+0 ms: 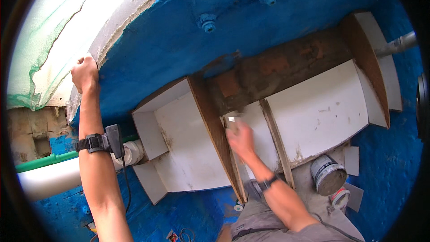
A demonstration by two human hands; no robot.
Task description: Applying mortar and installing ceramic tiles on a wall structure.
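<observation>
My left hand point(85, 72) is closed at the rough grey wall edge point(97, 47), high on the left, with its fingers folded against it. A black strap with a small device point(104, 141) circles that wrist. My right hand point(241, 139) is closed and smeared by motion beside a brown-edged upright panel point(210, 130). Something pale and flat glints at its fingertips, too blurred to name. Just beyond it lies a strip of bare brick and wet-looking mortar point(260, 76), between the blue wall point(170, 40) and the white panels point(320, 107).
White pipe point(53, 179) and green pipe point(49, 162) run at the lower left. Two pipe fittings point(207, 23) stick out of the blue wall. A dirty bucket point(329, 175) stands at the lower right, near a smaller white container point(340, 198). A grey pipe point(398, 45) enters from the right.
</observation>
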